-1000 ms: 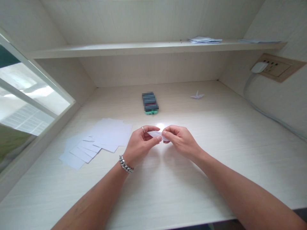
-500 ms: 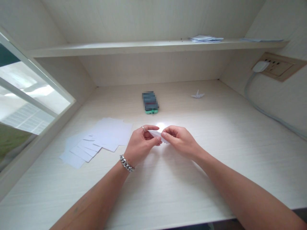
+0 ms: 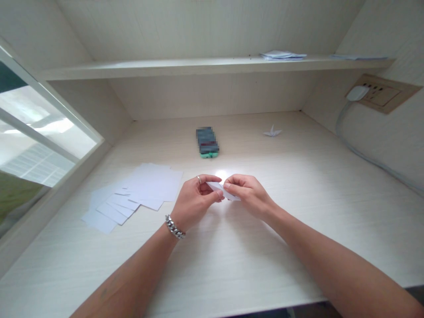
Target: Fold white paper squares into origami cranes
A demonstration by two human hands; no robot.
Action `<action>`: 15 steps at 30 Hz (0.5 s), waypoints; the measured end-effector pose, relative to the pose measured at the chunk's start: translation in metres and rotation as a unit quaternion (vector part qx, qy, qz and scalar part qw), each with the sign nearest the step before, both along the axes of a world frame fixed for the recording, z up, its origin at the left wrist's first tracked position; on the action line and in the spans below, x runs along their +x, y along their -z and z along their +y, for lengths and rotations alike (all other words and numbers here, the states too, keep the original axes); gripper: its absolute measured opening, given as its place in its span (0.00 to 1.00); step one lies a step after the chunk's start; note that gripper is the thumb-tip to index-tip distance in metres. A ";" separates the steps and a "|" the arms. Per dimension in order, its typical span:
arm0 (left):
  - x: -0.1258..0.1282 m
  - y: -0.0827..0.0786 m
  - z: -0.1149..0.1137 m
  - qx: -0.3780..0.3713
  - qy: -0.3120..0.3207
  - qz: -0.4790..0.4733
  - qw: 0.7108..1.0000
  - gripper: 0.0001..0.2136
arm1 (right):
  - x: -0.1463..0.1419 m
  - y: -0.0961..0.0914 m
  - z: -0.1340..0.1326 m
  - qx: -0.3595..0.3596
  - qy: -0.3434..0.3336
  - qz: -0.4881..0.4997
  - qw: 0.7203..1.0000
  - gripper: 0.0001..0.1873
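Note:
Both my hands meet over the middle of the pale wooden desk (image 3: 298,212), pinching a small folded piece of white paper (image 3: 221,189) between them. My left hand (image 3: 195,201), with a ring on one finger and a chain bracelet on the wrist, grips the paper's left end. My right hand (image 3: 249,195) holds the right end with its fingertips closed on it. A spread of loose white paper sheets (image 3: 132,194) lies just left of my left hand.
A blurred dark phone with a green edge (image 3: 207,142) lies beyond my hands. A folded white paper crane (image 3: 272,131) sits at the back right. A shelf (image 3: 198,66) above carries more folded paper (image 3: 281,55). A wall socket with plug and cable (image 3: 359,95) is on the right, a window (image 3: 36,141) on the left.
My fingers have shifted slightly on the folded paper, and a little more of it shows under my right hand. The hands stay in the same spot.

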State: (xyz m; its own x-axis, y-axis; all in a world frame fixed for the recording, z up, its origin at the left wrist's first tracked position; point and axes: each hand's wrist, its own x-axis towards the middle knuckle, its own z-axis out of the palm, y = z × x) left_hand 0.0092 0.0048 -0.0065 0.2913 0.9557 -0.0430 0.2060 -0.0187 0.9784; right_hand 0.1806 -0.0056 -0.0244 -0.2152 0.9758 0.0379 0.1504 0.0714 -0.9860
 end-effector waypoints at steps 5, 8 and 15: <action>-0.003 0.004 0.004 -0.018 0.011 -0.033 0.999 0.13 | -0.001 -0.005 -0.003 0.045 0.012 -0.074 0.996 0.13; -0.002 0.006 0.005 0.001 0.002 -0.032 0.999 0.11 | -0.001 -0.005 -0.005 0.075 0.011 -0.090 0.993 0.11; -0.002 0.008 0.005 0.037 -0.017 -0.025 0.999 0.10 | 0.004 -0.008 -0.005 0.124 0.049 -0.155 0.979 0.07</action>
State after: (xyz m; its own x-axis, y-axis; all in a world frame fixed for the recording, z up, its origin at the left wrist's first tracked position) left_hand 0.0072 0.0094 -0.0141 0.2585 0.9651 0.0419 0.1579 -0.0850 0.9838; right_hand 0.1841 -0.0108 -0.0169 -0.1600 0.9615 0.2236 0.4584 0.2730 -0.8458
